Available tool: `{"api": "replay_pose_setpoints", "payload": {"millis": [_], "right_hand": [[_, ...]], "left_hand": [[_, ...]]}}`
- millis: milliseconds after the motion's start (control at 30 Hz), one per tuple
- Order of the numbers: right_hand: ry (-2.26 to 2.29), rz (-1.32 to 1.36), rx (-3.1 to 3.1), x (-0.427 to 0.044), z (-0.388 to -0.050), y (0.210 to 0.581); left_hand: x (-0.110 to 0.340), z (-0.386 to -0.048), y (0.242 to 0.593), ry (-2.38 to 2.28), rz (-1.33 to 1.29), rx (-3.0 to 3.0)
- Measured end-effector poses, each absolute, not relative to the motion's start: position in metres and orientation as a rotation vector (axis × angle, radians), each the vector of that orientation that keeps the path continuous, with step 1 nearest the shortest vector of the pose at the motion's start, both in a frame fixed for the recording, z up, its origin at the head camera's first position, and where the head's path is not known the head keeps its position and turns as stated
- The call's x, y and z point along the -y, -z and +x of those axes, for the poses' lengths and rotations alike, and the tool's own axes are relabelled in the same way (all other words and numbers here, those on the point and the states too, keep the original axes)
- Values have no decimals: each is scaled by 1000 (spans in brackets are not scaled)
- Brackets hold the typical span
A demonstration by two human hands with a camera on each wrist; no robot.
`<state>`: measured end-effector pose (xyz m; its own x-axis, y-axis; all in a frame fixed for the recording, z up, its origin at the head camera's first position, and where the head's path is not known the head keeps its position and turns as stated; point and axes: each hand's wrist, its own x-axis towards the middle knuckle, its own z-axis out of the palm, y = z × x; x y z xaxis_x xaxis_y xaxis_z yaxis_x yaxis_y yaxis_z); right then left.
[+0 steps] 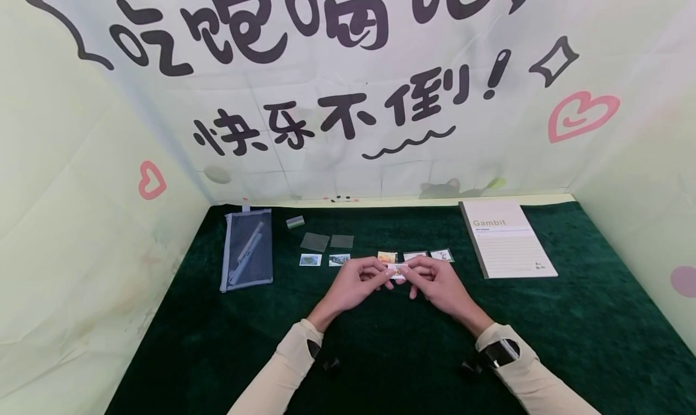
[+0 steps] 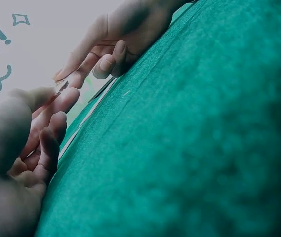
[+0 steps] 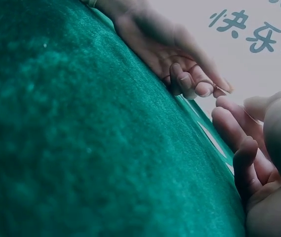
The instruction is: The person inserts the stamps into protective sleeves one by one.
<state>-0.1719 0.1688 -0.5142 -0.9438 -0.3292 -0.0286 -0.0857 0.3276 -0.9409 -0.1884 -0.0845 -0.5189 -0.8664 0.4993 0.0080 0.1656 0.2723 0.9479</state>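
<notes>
In the head view, a small postage stamp with a whitish edge is pinched between both hands above the cloth. My left hand grips its left side with thumb and forefinger; my right hand pinches its right side the same way. The fingertips cover much of it, and whether it has a clear sleeve around it I cannot tell. Just beyond the hands lie an orange stamp, a partly hidden stamp and a dark-edged stamp. Left of them are a blue-green stamp and a landscape stamp.
Two clear sleeves lie behind the left stamps, near a small striped block. A blue zip pouch with pens lies left, a Gambit notebook right. Dark green cloth covers the table; a printed backdrop stands behind.
</notes>
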Motion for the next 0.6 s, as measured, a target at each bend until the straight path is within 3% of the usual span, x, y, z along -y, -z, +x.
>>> {"api": "replay_pose_setpoints", "payload": {"millis": [600], "right_hand": [[1650,-410,-2406,-169,-172,517]], "left_hand": [[84,-188,522,-1615,681,-2270]]}}
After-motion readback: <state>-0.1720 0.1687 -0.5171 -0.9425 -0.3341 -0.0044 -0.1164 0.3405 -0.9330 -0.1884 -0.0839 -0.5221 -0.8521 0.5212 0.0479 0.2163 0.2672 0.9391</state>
